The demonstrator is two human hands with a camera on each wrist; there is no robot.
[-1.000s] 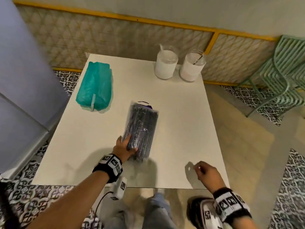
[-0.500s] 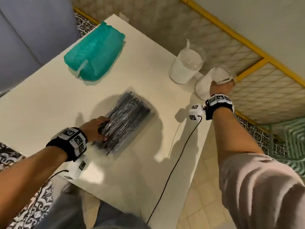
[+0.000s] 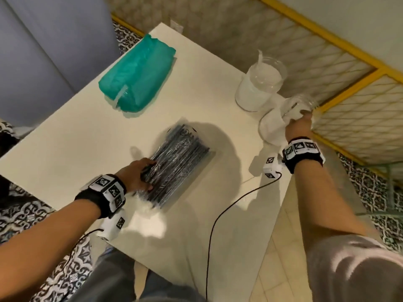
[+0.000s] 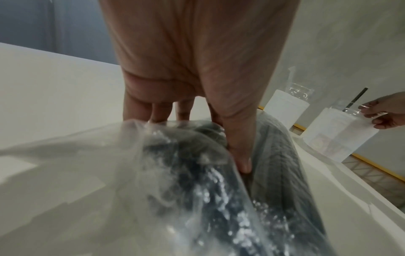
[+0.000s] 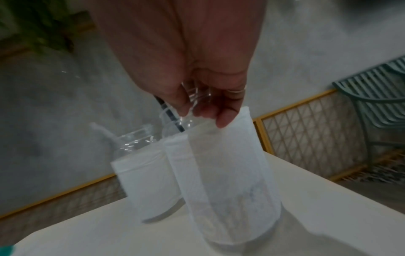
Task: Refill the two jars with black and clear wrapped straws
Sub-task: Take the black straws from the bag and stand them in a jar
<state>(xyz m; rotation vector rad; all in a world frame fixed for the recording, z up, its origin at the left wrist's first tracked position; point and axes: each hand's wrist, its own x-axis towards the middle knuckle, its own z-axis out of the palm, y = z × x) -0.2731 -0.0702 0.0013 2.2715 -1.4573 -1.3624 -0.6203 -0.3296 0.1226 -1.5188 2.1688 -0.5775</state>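
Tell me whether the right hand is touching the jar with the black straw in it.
Touching. The right wrist view shows the right hand gripping the jar at its rim, fingers curled over it.

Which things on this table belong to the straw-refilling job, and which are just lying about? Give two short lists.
Job:
- pack of black straws, gripped by the left hand
- nearer jar, its rim held by the right hand
- farther jar
- teal bag, possibly the other straws; contents hidden

Lying about:
- green chair
- black cable
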